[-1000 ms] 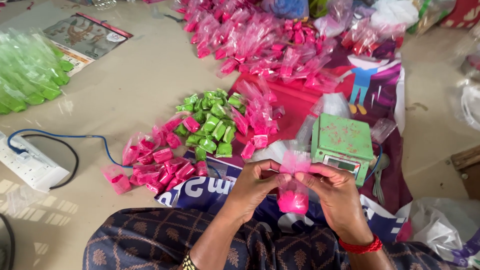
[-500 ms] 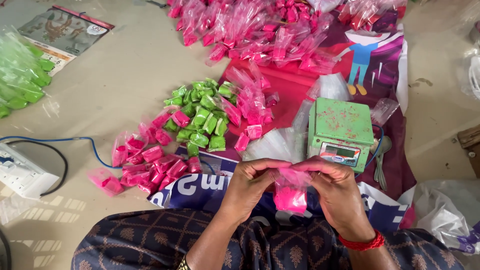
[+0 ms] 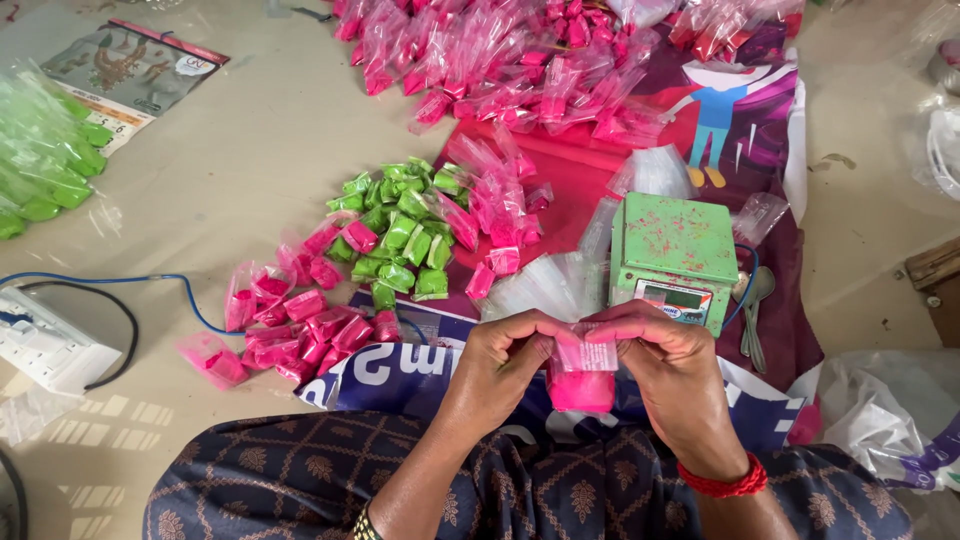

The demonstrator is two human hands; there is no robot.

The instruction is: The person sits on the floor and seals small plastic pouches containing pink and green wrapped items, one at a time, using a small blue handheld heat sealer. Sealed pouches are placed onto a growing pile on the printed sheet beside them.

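Observation:
Both hands hold one small clear plastic pouch (image 3: 582,378) with bright pink powder in its bottom. My left hand (image 3: 508,362) pinches the pouch's top at its left side. My right hand (image 3: 668,372), with a red band at the wrist, pinches the top at its right side. The pouch hangs above my lap, just in front of a small green weighing scale (image 3: 672,252). A fan of empty clear pouches (image 3: 540,285) lies to the left of the scale.
Piles of folded green packets (image 3: 400,235) and pink packets (image 3: 300,322) lie on the floor to the left. A big heap of pink pouches (image 3: 520,60) fills the back. A white power strip (image 3: 45,345) sits far left, spoons (image 3: 752,310) right of the scale.
The view has drifted a little, so the floor items sit slightly higher and leftward. My fingers have worked the pouch's top, which now looks flatter and folded between both hands.

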